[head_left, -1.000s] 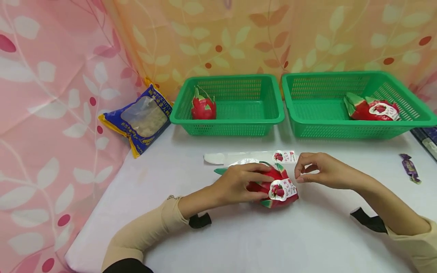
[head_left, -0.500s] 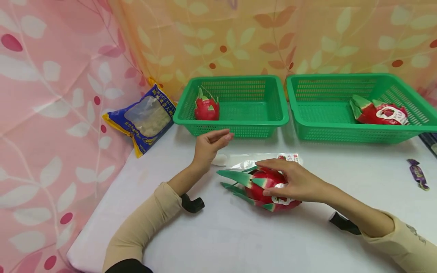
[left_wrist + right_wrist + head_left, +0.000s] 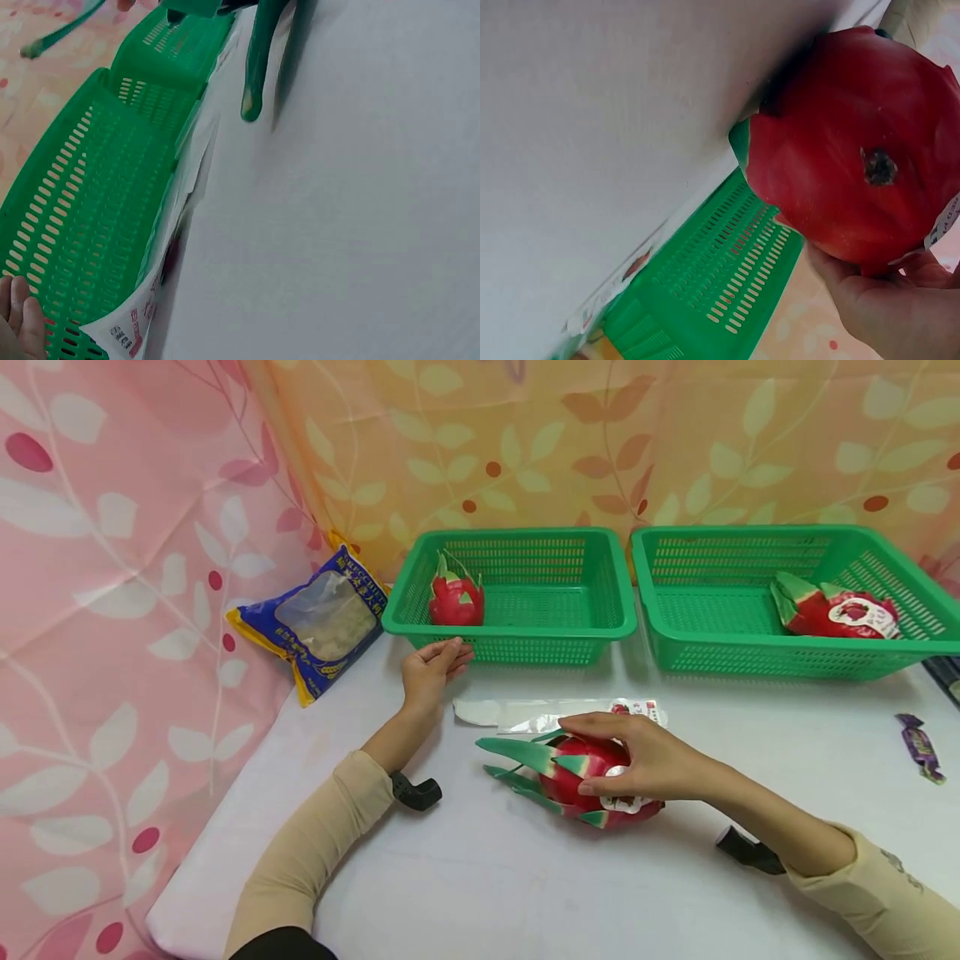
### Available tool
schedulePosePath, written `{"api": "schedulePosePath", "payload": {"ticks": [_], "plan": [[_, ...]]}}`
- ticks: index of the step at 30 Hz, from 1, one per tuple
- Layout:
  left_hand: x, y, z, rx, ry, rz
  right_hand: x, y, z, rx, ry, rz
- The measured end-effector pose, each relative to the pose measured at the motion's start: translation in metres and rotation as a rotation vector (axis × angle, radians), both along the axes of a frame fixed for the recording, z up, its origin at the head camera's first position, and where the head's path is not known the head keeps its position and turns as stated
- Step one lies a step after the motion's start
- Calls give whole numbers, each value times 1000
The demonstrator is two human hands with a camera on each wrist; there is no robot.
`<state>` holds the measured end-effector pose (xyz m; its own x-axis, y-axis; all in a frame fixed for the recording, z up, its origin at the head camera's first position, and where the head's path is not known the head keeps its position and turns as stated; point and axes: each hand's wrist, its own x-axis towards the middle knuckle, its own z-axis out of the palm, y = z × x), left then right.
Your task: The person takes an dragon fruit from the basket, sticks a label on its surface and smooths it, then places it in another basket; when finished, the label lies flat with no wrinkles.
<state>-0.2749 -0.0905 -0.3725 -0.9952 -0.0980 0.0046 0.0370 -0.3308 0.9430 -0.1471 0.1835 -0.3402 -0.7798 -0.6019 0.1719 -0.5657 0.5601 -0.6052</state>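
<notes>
A red dragon fruit [image 3: 573, 772] with long green scales lies on its side on the white table. My right hand [image 3: 645, 760] holds it from the right, thumb and fingers curved over it and partly hiding its oval label. In the right wrist view the fruit's [image 3: 855, 150] dark blossom end faces the camera, the hand [image 3: 900, 304] against its side. Far left, my left hand [image 3: 437, 672] is at the front wall of the left green basket [image 3: 555, 632], fingers loosely bent. Its fingertips show beside that basket in the left wrist view. Behind the fruit lies a clear sticker strip [image 3: 525, 716].
Another dragon fruit [image 3: 456, 603] stands in the left basket. A labelled one [image 3: 847, 610] lies in the right green basket [image 3: 750, 652]. A blue pasta bag [image 3: 315, 610] leans at left. A purple wrapped candy [image 3: 919, 747] lies at right.
My left hand has let go of the dragon fruit and moved up and left to the left basket. My right hand has come over the fruit and taken hold of it.
</notes>
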Motion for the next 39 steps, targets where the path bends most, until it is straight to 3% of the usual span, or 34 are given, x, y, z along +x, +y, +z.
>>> {"api": "schedulePosePath", "payload": {"ticks": [7,15,22,27,30,34,39], "plan": [[-9,-2,1,120,-8,56,-1,0,-4,-91,-28,-23],[-9,-1,5,142,-15,46,-6,9,8,-206,72,-65],[-9,-2,4,167,-34,54,-23,36,40,-339,17,-280],[-8,-3,4,171,-37,35,-44,67,65,-549,-11,-435],[-7,-3,4,175,-30,22,-58,84,77,-716,-29,-482],[-7,-5,3,186,-23,16,-76,104,85,-876,-3,-562],[-8,-5,2,211,-22,3,-99,128,85,-936,22,-733]]}}
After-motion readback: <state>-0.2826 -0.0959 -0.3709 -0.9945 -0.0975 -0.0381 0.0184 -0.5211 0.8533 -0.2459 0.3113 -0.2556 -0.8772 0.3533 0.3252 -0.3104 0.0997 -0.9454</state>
